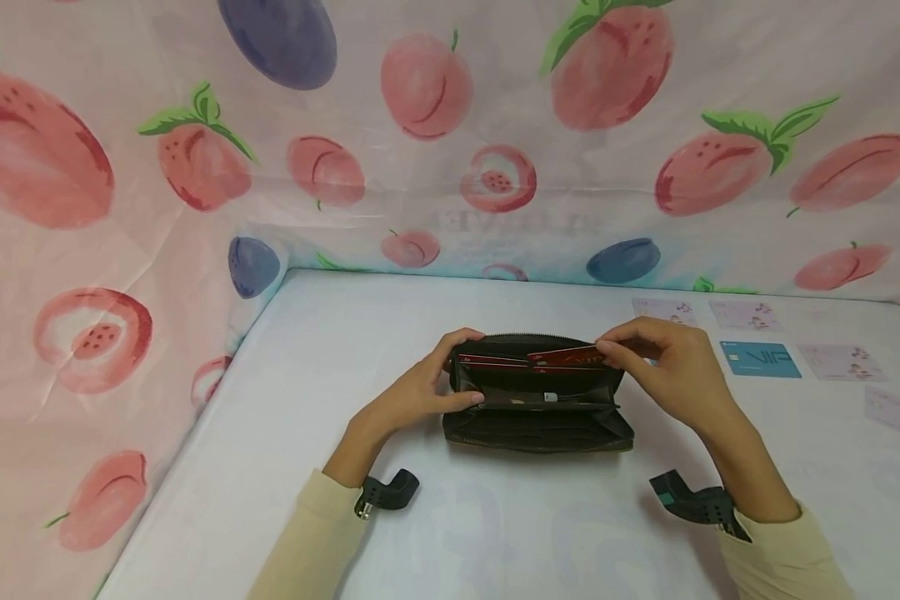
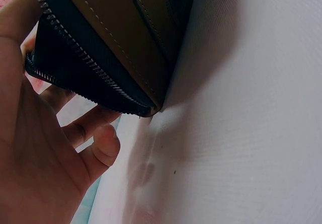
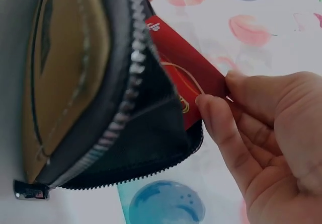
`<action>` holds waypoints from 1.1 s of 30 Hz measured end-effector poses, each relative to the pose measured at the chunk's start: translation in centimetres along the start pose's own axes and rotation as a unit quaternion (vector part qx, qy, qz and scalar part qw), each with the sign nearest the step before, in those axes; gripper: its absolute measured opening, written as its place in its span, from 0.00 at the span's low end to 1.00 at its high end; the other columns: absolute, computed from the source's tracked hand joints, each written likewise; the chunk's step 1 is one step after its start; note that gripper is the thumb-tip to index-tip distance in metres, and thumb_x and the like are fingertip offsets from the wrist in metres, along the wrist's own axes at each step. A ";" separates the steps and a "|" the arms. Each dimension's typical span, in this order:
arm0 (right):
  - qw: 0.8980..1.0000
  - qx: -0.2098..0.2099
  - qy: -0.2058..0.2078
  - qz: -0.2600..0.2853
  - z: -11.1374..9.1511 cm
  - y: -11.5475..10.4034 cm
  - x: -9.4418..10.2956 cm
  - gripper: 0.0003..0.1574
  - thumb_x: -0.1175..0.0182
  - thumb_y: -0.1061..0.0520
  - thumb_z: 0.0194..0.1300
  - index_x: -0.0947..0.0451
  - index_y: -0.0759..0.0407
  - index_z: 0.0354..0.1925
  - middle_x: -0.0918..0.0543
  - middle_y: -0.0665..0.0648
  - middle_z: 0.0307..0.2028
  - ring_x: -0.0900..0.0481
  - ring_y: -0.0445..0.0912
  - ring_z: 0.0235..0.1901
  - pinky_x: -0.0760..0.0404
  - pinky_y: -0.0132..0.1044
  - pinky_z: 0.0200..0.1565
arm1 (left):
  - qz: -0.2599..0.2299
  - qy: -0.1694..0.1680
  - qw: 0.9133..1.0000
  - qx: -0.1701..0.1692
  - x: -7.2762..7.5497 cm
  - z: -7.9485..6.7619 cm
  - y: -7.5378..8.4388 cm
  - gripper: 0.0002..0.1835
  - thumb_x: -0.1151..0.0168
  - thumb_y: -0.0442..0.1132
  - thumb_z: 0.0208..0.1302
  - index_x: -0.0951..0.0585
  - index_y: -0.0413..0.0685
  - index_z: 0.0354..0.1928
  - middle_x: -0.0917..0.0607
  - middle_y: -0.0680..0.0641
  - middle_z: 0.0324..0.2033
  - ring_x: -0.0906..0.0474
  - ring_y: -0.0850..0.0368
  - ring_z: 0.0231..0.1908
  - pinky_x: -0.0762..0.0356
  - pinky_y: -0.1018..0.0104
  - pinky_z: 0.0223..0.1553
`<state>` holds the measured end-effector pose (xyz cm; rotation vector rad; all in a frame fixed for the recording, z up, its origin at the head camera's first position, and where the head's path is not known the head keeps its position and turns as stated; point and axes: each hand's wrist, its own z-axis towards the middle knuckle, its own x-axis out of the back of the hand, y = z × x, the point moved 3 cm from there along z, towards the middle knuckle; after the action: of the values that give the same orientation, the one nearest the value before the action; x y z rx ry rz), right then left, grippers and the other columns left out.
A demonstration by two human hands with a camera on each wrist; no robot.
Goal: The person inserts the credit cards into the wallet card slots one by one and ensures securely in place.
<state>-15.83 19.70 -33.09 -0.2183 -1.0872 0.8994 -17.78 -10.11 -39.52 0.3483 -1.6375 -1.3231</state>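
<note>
A dark zip-around wallet [image 1: 537,429] lies unzipped and spread on the white table, its inside facing up. My left hand [image 1: 420,385] grips its left end, thumb over the inner edge and fingers behind the back wall. Between thumb and fingertips, my right hand [image 1: 663,367] pinches the right end of a red card [image 3: 188,68], which sits tilted at the right back slot. Another red card [image 1: 492,361] shows in the left back slot. The wallet's brown stitched outside [image 2: 115,27] and metal zip teeth [image 3: 136,58] show in the wrist views.
To the right on the table [image 1: 270,417] lie a blue VIP card [image 1: 761,359] and several pale pink printed cards [image 1: 840,362], flat and spaced apart. A fruit-patterned cloth [image 1: 420,192] rises behind the table and along its left side.
</note>
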 end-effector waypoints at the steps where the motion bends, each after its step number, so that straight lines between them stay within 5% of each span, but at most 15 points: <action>1: 1.000 0.004 0.003 -0.004 0.0 -0.1 0.0 0.08 0.31 0.64 0.57 0.15 0.52 0.35 0.16 0.44 0.29 0.19 0.36 0.28 0.27 0.21 0.35 | 0.001 0.001 1.000 -0.002 -0.1 0.2 -0.6 0.41 0.33 0.46 0.61 0.46 0.73 0.70 0.44 0.58 0.70 0.40 0.53 0.63 0.38 0.45 0.59; 7: 1.000 0.009 0.004 -0.015 0.0 -0.1 0.0 0.08 0.31 0.64 0.56 0.15 0.53 0.35 0.16 0.45 0.30 0.19 0.36 0.29 0.27 0.19 0.37 | 0.006 0.006 1.000 -0.011 -0.1 0.2 -0.8 0.40 0.34 0.49 0.61 0.46 0.78 0.69 0.44 0.62 0.69 0.39 0.56 0.62 0.37 0.47 0.58; 15: 0.999 -0.019 -0.001 -0.029 0.0 0.4 -0.2 0.04 0.32 0.62 0.59 0.15 0.54 0.35 0.16 0.49 0.31 0.18 0.41 0.30 0.27 0.21 0.36 | 0.009 0.004 1.000 -0.007 0.0 -0.1 0.2 0.41 0.34 0.42 0.62 0.45 0.65 0.71 0.42 0.53 0.69 0.36 0.47 0.50 0.36 0.44 0.50; 21: 0.998 -0.049 -0.007 -0.042 -0.1 0.5 -0.2 0.02 0.33 0.59 0.60 0.15 0.55 0.34 0.15 0.50 0.29 0.17 0.46 0.29 0.26 0.33 0.32 | 0.004 -0.004 1.000 -0.006 0.5 -0.8 3.1 0.38 0.36 0.39 0.63 0.44 0.55 0.71 0.42 0.48 0.69 0.36 0.46 0.51 0.36 0.42 0.52; 29: 0.994 -0.102 -0.021 -0.009 -0.3 1.3 -0.4 0.07 0.33 0.51 0.61 0.15 0.54 0.34 0.17 0.51 0.33 0.25 0.42 0.33 0.26 0.25 0.34 | 0.003 -0.004 1.000 -0.009 0.5 -0.9 3.4 0.37 0.36 0.39 0.63 0.44 0.55 0.70 0.42 0.48 0.69 0.36 0.46 0.55 0.38 0.43 0.57; 33: 0.989 -0.143 -0.038 0.024 -0.5 1.9 -0.7 0.12 0.35 0.45 0.62 0.17 0.52 0.34 0.18 0.50 0.34 0.27 0.41 0.36 0.28 0.33 0.39 | 0.003 -0.003 1.000 -0.009 0.5 -0.9 3.3 0.37 0.36 0.39 0.63 0.43 0.55 0.70 0.42 0.48 0.69 0.37 0.47 0.59 0.41 0.44 0.61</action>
<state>-16.55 20.56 -34.89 -0.4525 -1.2862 0.7964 -16.21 -9.79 -36.44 0.3277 -1.6301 -1.3350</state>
